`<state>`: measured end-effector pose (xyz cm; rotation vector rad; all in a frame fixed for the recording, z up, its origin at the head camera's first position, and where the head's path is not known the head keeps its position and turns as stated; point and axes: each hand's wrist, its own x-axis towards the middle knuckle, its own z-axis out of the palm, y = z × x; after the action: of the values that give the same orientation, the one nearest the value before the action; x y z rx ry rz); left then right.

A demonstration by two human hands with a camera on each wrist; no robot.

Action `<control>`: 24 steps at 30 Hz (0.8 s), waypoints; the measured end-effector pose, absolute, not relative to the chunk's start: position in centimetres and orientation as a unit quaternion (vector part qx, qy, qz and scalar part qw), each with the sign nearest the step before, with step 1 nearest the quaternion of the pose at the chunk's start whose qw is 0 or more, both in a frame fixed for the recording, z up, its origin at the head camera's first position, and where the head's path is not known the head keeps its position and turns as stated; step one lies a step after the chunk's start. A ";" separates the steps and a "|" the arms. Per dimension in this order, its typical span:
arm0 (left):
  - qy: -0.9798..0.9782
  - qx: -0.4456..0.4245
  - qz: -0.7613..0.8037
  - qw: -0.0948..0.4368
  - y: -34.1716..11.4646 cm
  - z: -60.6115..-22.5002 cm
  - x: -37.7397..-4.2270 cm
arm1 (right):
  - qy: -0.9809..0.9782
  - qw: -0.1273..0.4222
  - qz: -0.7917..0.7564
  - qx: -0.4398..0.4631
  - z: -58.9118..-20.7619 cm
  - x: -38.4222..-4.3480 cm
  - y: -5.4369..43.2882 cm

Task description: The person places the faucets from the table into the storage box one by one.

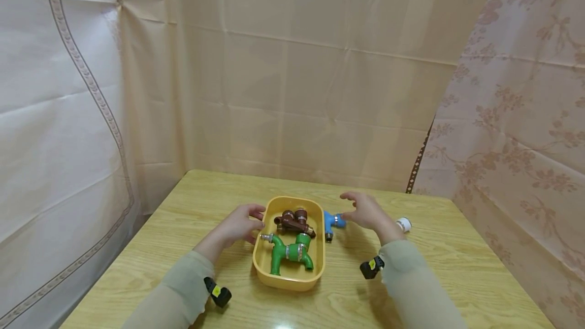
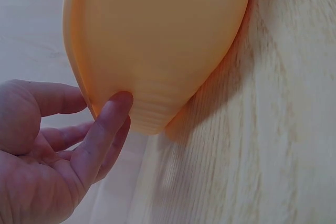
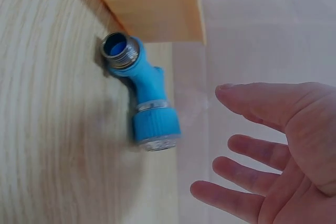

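A yellow plastic tub (image 1: pixel 289 284) stands on the table, holding a green tap (image 1: pixel 292 253) and brown taps (image 1: pixel 294 222). Along its left side, my left hand (image 1: pixel 239 225) has loosely bent fingers touching the outer wall near the rim; the left wrist view shows these fingertips (image 2: pixel 123 100) against the tub wall. On the table at the tub's right side lies a blue tap (image 3: pixel 149 85) with a threaded metal end. Over and just right of it hovers my right hand (image 1: pixel 365 212), fingers spread apart and holding nothing.
Behind my right wrist, a white fitting (image 1: pixel 404 224) lies on the wood-grain table (image 1: pixel 219 187). Cloth curtains (image 1: pixel 292 90) hang behind the table and on both sides. Each wrist wears a small black camera (image 1: pixel 218 293).
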<state>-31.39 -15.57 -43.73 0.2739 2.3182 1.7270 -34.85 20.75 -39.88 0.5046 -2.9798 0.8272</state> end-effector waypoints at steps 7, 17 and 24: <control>0.792 0.089 0.591 0.122 -15.6 -43.9 -31.5 | -0.950 -0.004 0.273 0.151 -41.1 -35.1 20.8; 0.794 0.081 0.591 0.121 -15.5 -44.0 -31.8 | -0.953 -0.008 0.261 0.154 -42.6 -35.6 20.8; 0.791 0.083 0.594 0.122 -15.5 -44.2 -31.9 | -0.953 -0.012 0.255 0.166 -43.3 -35.5 20.8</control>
<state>-31.88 -15.50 -44.20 0.2414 2.3091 1.7333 -35.54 20.82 -43.27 0.5241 -3.0167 0.8062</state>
